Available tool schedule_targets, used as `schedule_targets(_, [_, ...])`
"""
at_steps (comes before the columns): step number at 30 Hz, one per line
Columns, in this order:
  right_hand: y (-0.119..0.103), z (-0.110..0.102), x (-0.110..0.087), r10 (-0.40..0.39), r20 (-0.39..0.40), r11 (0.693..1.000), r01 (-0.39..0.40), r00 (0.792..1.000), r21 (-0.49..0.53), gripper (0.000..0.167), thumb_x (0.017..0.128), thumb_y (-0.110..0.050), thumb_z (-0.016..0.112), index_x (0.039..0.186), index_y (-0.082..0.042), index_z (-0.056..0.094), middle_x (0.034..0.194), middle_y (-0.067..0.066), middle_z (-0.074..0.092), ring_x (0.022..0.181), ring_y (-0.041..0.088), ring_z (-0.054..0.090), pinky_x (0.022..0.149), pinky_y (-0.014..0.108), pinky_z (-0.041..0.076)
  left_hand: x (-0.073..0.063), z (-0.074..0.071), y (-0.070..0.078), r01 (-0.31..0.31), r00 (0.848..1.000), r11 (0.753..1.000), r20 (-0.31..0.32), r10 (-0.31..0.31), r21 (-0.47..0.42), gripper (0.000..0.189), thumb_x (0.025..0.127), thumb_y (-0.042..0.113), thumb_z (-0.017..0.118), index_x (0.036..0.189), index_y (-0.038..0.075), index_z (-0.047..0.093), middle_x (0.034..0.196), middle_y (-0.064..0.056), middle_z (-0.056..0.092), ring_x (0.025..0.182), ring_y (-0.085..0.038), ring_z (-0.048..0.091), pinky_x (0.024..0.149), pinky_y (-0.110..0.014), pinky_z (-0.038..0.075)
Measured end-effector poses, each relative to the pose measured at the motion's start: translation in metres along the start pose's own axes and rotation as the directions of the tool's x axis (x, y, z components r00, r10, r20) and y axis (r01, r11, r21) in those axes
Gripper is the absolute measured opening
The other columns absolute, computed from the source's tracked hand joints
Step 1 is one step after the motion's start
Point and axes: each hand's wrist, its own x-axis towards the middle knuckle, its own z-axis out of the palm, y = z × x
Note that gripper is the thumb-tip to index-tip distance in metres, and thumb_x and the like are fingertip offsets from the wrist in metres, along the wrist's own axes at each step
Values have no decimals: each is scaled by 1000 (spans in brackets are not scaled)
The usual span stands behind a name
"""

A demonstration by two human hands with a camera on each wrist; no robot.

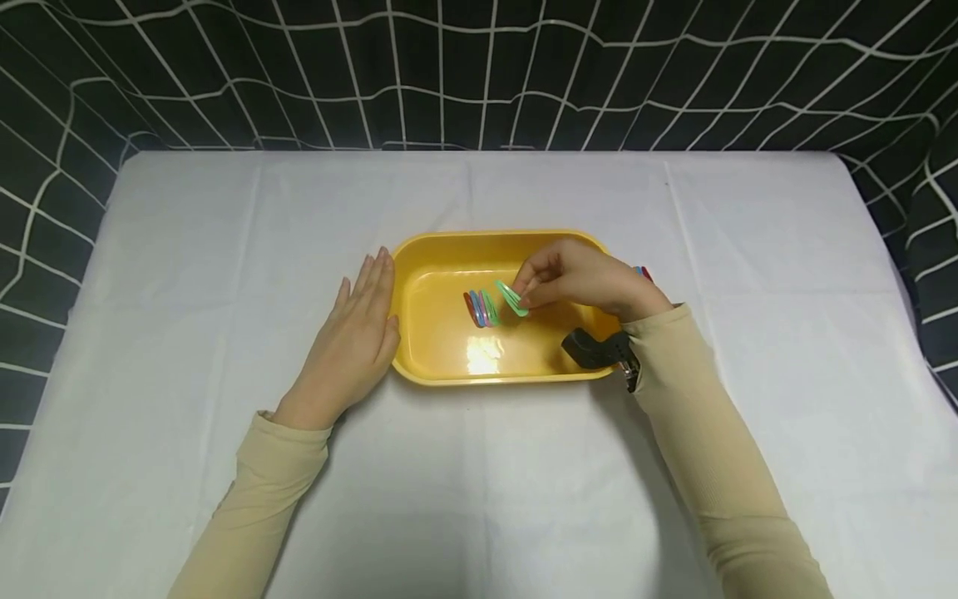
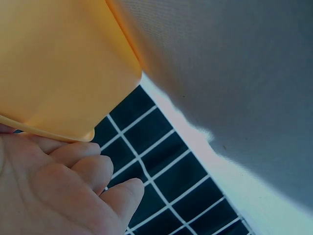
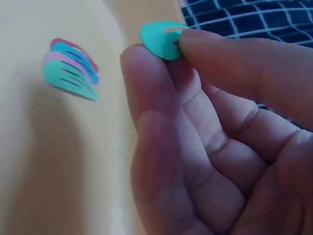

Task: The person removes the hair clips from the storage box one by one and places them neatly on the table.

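Between thumb and index finger, my right hand (image 1: 580, 279) pinches a green snap hair clip (image 1: 512, 298), held over the yellow tray (image 1: 434, 358). The rounded end of this clip (image 3: 164, 40) shows at the fingertips in the right wrist view. Left of it, a slanted row of hair clips (image 1: 481, 309) lies on the tray floor, overlapping: red, blue, pink and green. My left hand (image 1: 352, 337) rests against the tray's left rim with straight fingers. In the left wrist view the palm (image 2: 44, 191) faces the tray's outer wall (image 2: 63, 73).
Some more red and blue clips (image 1: 645, 273) peek out beyond the tray's right end, mostly hidden behind the right wrist. A black wrist-camera mount (image 1: 595, 349) hangs over the tray's right part. White cloth (image 1: 464, 491) covers the table; dark gridded fabric (image 1: 479, 75) stands behind it.
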Motion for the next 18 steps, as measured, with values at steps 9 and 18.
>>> schedule_targets(9, [0, -8, -24, -15, -101, 1000, 17, 995, 14, 12, 85, -1, 62, 93, 7, 65, 83, 7, 67, 80, 26, 61, 76, 29, 51, 0, 0, 0, -3, 1000, 1000, -8, 3, -1, 59, 98, 18, 33, 147, -7, 14, 155, -16, 12, 143, -29, 10, 113, -47, 9])
schedule_targets(18, [7, -11, -35, -46, -159, 996, 58, 986, 70, 14, 85, -2, 64, 93, 9, 63, 79, 6, 66, 79, 27, 62, 76, 33, 53, 0, 0, -1, -4, 1000, 1000, -7, 4, -1, 59, 97, 18, 33, 148, -7, 14, 155, -16, 13, 143, -28, 9, 113, -48, 10])
